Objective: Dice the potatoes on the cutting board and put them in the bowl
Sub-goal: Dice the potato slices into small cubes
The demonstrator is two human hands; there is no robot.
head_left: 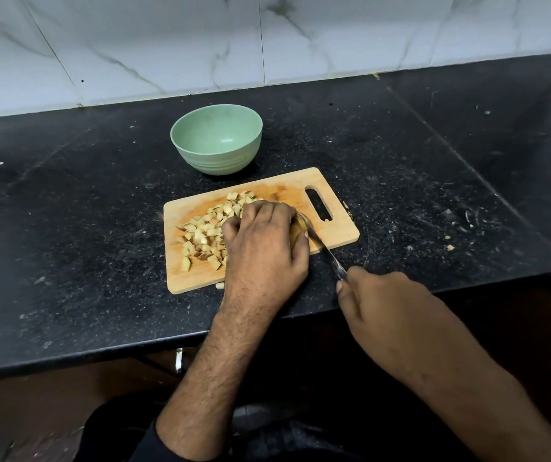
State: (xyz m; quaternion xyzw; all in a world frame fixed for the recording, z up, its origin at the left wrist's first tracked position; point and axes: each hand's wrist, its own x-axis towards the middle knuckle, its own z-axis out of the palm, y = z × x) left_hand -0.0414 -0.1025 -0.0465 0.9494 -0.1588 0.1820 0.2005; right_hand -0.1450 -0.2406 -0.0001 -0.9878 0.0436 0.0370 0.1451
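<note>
Where the wooden cutting board point(260, 228) lies on the black counter point(84, 228), a pile of diced potato pieces point(205, 233) covers its left half, pale cubes with brown skin on some sides. One cube point(220, 285) sits off the board, on the counter just at its near edge. A piece of uncut potato point(296, 230) shows only as a sliver under the left hand point(264, 248), mostly hidden.

Left hand: palm down over the middle of the board, fingers curled and bunched over the potato piece, holding it against the wood. Fingertips reach the edge of the diced pile.

Right hand point(387, 311): near the counter's front edge, right of the board, fingers wrapped round a knife handle; the handle itself is covered by the grip. The knife point(321, 243) runs from that hand up and leftward, its blade lying just beside the left hand's right side and meeting the potato piece there. Whether the edge is in the potato or only against it cannot be told.

The green bowl point(217, 158) stands on the counter just behind the board's far edge, near but apart from it, upright, nothing visible inside.

Board's handle slot point(318, 204) is at its right end. Small scraps point(447, 243) lie scattered on the counter to the right. White marble-patterned wall tiles point(167, 45) stand behind the counter.
</note>
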